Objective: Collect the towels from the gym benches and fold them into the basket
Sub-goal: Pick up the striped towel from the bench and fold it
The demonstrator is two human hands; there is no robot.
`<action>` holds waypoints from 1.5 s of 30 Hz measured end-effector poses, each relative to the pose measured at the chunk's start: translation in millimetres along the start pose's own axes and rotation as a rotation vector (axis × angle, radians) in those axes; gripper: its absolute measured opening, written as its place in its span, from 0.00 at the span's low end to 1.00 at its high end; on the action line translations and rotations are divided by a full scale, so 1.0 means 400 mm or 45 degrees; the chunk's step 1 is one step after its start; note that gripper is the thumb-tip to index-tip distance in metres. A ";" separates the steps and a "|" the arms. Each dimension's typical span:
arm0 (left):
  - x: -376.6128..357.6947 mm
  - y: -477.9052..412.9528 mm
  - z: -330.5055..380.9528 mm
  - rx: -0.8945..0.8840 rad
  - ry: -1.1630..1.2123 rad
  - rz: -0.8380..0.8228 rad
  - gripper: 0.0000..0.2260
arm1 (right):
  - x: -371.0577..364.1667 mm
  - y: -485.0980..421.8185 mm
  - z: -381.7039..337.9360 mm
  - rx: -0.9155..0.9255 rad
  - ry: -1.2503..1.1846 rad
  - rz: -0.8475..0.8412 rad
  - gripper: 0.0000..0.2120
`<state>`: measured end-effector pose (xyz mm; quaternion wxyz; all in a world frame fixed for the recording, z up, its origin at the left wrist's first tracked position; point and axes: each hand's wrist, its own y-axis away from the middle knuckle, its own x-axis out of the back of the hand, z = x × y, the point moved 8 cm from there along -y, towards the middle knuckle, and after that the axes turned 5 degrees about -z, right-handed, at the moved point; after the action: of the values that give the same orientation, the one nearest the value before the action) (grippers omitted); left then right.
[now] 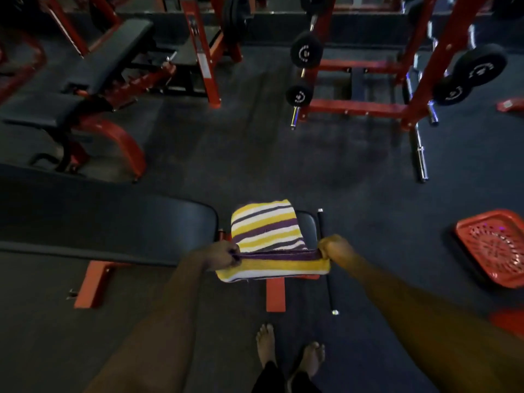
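Observation:
A towel (pixel 266 228) striped yellow, white and purple lies over the seat end of a black padded bench (pixel 113 219). My left hand (pixel 222 255) pinches the towel's near left corner. My right hand (pixel 334 248) grips its near right corner. The near edge is stretched taut between both hands and hangs folded over the front of the seat. A red plastic basket (pixel 493 245) sits on the floor to the right, tilted, with nothing visible inside it.
A second black bench with a red frame (pixel 85 89) stands at the far left. Red racks holding barbells and black weight plates (pixel 306 51) fill the back. A thin black bar (pixel 326 262) lies beside the seat. My bare feet (pixel 289 353) stand on dark rubber floor.

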<state>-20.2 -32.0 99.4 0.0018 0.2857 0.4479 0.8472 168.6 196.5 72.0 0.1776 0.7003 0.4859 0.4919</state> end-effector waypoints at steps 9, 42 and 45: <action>-0.046 -0.131 -0.084 0.168 0.067 -0.231 0.17 | -0.105 -0.146 0.032 -0.129 -0.203 -0.114 0.22; 0.277 -0.440 0.019 -0.099 0.571 0.809 0.14 | 0.091 -0.401 -0.140 0.061 -0.904 0.349 0.20; 0.350 -0.371 0.195 -0.282 0.558 0.838 0.18 | 0.229 -0.299 -0.112 0.120 -0.964 0.474 0.22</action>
<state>-137.1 152.4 88.2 -0.3340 0.2245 0.2284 0.8865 73.5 320.3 52.6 0.2194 0.9147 0.2736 0.2009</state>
